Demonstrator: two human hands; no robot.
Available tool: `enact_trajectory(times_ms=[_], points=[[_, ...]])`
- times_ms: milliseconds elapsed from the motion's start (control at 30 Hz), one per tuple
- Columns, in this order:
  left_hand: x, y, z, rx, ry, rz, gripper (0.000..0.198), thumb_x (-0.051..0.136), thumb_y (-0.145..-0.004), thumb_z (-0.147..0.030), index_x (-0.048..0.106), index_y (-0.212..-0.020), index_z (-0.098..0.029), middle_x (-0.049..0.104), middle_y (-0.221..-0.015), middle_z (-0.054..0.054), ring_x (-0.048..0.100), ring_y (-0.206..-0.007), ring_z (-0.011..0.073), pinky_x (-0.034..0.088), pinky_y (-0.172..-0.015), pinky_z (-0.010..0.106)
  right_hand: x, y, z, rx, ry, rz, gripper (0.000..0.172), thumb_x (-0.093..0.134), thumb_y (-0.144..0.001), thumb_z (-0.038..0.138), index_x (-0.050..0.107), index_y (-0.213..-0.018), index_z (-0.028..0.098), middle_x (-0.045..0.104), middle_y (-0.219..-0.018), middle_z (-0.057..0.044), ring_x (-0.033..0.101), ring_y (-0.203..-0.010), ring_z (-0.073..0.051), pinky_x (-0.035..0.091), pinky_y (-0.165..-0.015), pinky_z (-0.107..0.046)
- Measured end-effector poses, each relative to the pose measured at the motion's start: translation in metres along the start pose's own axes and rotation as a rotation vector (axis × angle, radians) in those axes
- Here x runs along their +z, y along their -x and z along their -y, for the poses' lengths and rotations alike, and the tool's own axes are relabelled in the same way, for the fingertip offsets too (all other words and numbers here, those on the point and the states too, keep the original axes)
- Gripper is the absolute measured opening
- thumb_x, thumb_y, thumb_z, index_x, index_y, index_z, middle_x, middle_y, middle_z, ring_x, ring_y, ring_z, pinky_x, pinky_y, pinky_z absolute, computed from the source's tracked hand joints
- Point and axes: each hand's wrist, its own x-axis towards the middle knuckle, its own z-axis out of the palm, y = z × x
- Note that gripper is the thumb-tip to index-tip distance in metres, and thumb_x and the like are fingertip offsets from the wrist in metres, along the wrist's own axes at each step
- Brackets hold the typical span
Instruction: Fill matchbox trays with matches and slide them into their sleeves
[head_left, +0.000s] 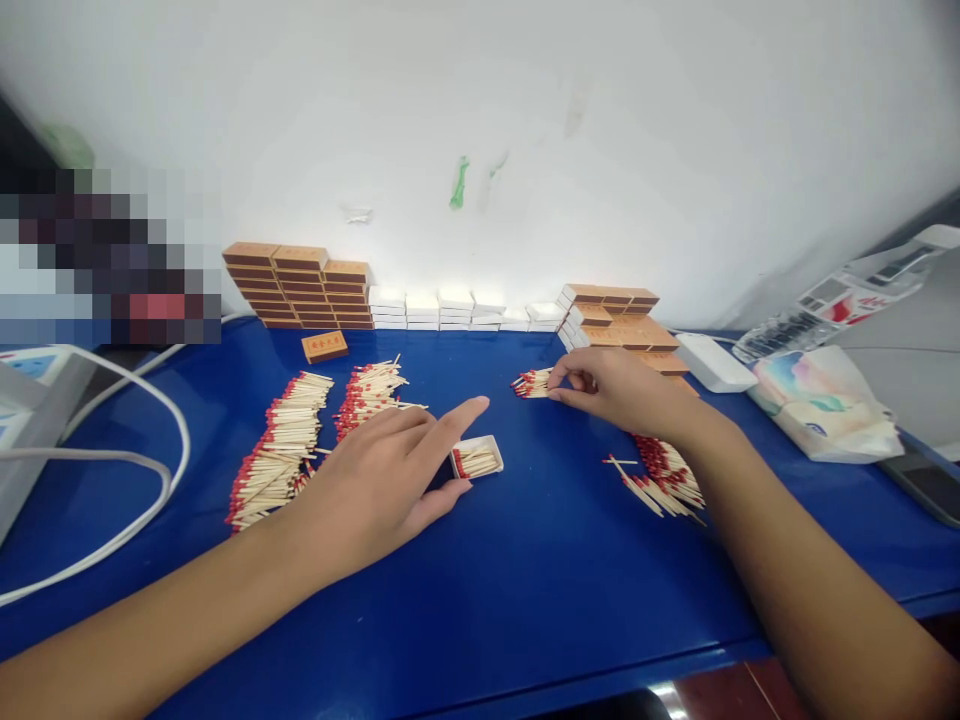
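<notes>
My left hand (382,470) is open beside a small white matchbox tray (501,455), its index finger and thumb spread at the tray's left end. Several red-tipped matches (476,461) lie in that tray. Over to the right, my right hand (611,385) pinches a bunch of matches (534,383) by their plain ends, red heads pointing left. Long piles of matches (289,430) and a second pile (371,390) lie to the left, partly behind my left hand. Another heap of matches (667,475) sits below my right forearm, which hides some of it.
Brown matchboxes (300,290) are stacked against the wall, with white trays (442,308) beside them and more boxes (619,320) at right. One matchbox (325,346) lies alone. A tissue pack (821,405), plastic bottle (847,295) and white cables (150,400) flank the blue table (480,590).
</notes>
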Motion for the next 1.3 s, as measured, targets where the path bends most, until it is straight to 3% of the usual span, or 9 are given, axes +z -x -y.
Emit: enact_trajectory(times_ms=[367,733,1300], points=[[0.001,0.000,-0.001,0.027,-0.005,-0.015,0.074,0.078,-0.099,-0.028,0.039,-0.162,-0.023,0.079,-0.113,0.005,0.076,-0.104,0.0252,0.063,-0.092,0.039,-0.001,0.000,0.010,0.036,-0.043,0.081,0.021,0.063,-0.099,0.042,0.072,-0.096,0.023,0.066,-0.074,-0.002,0.057,-0.065,-0.019,0.037,-0.062,-0.032],[0.000,0.001,0.000,0.033,-0.026,-0.026,0.070,0.075,-0.101,-0.029,0.040,-0.162,-0.023,0.079,-0.109,0.005,0.075,-0.101,0.0250,0.062,-0.091,0.038,-0.004,0.003,0.011,0.041,-0.041,0.144,0.024,0.058,-0.100,0.042,0.068,-0.091,0.022,0.075,-0.086,-0.006,0.064,-0.074,-0.022,0.042,-0.064,-0.033],[-0.001,-0.001,-0.001,0.040,-0.027,-0.009,0.068,0.071,-0.103,-0.028,0.037,-0.162,-0.024,0.079,-0.113,0.006,0.076,-0.102,0.0250,0.063,-0.091,0.040,0.010,0.002,0.024,0.009,-0.064,0.077,0.023,0.058,-0.101,0.043,0.066,-0.092,0.023,0.065,-0.078,-0.003,0.054,-0.066,-0.019,0.036,-0.063,-0.033]])
